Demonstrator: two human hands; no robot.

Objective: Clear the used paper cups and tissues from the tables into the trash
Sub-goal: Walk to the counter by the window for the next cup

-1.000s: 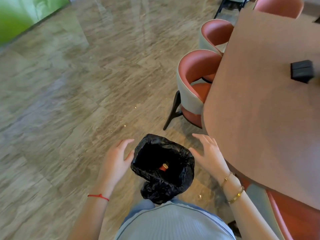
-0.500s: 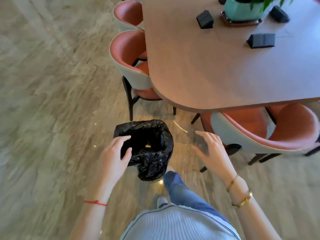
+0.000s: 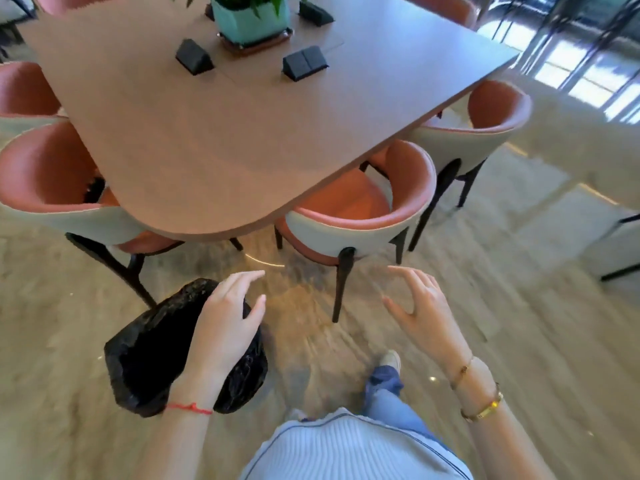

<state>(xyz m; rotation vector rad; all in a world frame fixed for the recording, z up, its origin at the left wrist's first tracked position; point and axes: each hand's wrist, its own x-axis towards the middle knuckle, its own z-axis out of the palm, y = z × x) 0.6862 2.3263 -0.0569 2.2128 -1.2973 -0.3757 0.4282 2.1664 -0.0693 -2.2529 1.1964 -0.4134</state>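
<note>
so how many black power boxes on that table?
3 in view: one left of the planter, one in front of it to the right, one behind on the right. The planter may hide more.

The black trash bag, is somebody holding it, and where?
No. Both hands are open and hold nothing. The left hand hovers in front of the black trash bag, fingers spread; the right hand is over bare floor.
</note>
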